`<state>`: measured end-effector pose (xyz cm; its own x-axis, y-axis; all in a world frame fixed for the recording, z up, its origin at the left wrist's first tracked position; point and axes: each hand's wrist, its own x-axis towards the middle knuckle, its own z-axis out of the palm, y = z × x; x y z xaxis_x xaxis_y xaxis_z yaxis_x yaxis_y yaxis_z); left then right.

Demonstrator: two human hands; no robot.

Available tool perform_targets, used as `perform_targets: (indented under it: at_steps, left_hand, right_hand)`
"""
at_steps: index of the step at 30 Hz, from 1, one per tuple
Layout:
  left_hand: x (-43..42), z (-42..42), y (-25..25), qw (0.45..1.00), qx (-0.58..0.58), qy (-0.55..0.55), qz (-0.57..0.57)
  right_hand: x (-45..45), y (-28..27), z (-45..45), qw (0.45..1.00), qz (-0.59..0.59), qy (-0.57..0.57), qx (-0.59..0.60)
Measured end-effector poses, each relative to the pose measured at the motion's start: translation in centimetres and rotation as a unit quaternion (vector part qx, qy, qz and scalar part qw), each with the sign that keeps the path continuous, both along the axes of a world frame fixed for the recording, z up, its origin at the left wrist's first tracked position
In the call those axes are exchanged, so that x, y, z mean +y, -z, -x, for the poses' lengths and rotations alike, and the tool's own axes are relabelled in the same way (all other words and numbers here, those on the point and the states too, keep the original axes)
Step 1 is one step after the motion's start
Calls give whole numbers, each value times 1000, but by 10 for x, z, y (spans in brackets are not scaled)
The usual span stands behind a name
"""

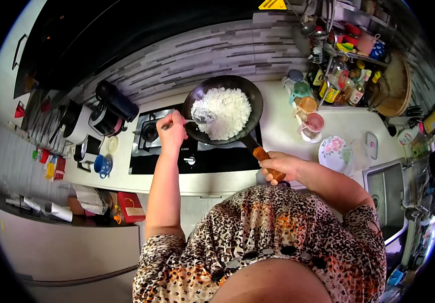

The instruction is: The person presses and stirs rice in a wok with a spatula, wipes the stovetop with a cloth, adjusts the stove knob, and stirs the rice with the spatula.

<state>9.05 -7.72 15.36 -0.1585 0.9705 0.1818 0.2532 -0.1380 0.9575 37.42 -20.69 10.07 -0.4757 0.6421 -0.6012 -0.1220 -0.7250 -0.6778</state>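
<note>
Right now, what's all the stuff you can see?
Stove: 1, black and silver, centre
Pan: 1, dark, over the stove
Rice: 1 heap, white, in the pan
Metal utensil: 1, silvery, in the rice
Jars: at least 4, mixed, right of stove
Bottles: several, mixed, upper right
Plate: 1, white with flowers, right of stove
Sink: 1, grey, lower right
Mug: 1, blue, left of stove
Small clutter: too crowded to count, mixed, edges
Patterned top: 1, multicoloured, bottom
Left hand: 1, bare, holding the utensil
Right hand: 1, bare, gripping the pan's brown handle

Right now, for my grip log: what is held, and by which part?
Left hand holds a metal utensil by its handle; right hand, the pan by its brown handle.
</note>
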Motion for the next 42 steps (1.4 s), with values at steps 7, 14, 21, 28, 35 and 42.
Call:
perform_targets:
  at_steps: [7,14,21,28,35,42]
  left_hand:
    - [-56,-15,41,998,-12,-18,-54]
    - [-6,-29,-13,999,4,25,33]
    - [19,-59,-99,959,263,33,102]
    - [38,-20,-11,991,130,31,14]
    - [49,-20,15,995,0,97,7]
    - [30,-62,18,712,472,428,-297]
  right_hand:
    - [-1,3,4,1000,-2,1,10]
    - [4,7,0,999,4,-1,40]
    - [5,3,5,1000,2,-16,9]
    - [3,-1,11,999,-19,-28,11]
    - [2,-4,16,1000,1,-10,-8]
    - [-2,-8,18,1000,-1,-1,-11]
